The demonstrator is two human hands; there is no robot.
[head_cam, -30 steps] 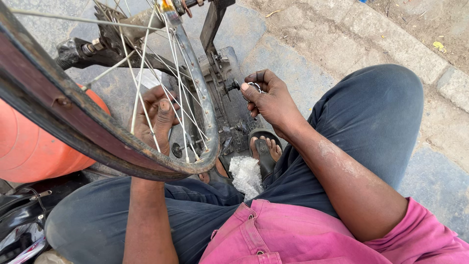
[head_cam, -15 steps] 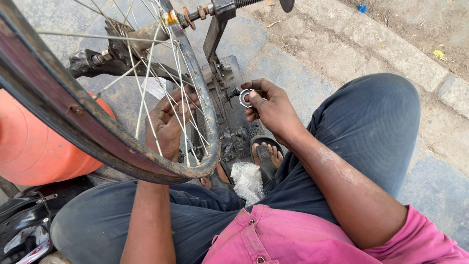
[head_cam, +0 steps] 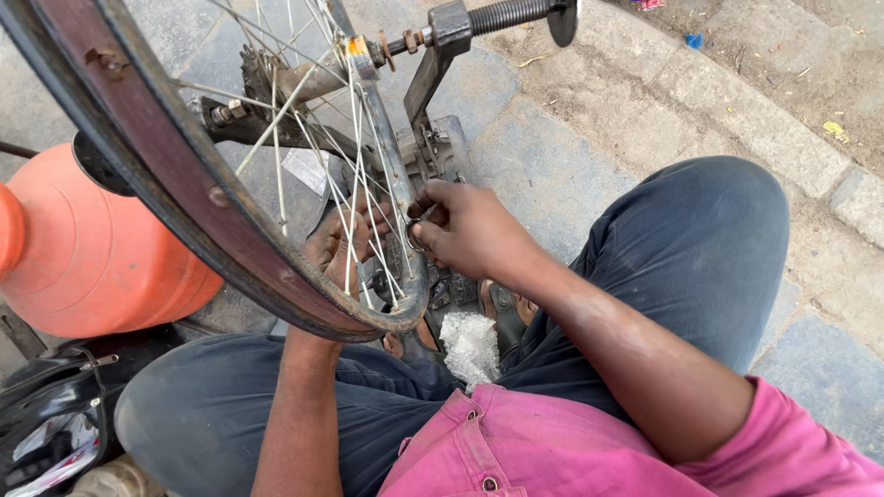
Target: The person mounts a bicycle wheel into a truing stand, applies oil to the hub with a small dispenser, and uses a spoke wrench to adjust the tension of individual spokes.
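A rusty bicycle wheel [head_cam: 175,175] with thin spokes stands upright in a metal truing stand [head_cam: 433,83] in front of me. My left hand [head_cam: 336,244] is behind the spokes, near the lower rim, fingers curled around something I cannot make out. My right hand [head_cam: 470,225] is at the rim's right side, its fingertips pinching a small metal ring [head_cam: 414,241] against the rim. The wheel's hub and axle [head_cam: 368,51] sit at the top of the stand.
An orange plastic container [head_cam: 92,258] stands at the left. A black bag [head_cam: 55,414] lies at the bottom left. A crumpled clear plastic bag [head_cam: 470,345] lies between my feet. Stone paving and a kerb [head_cam: 737,101] run at the right.
My right hand has brought the small ring down and left, from beside the stand to the rim. The view has tilted, so the wheel and hub appear lower in the picture.
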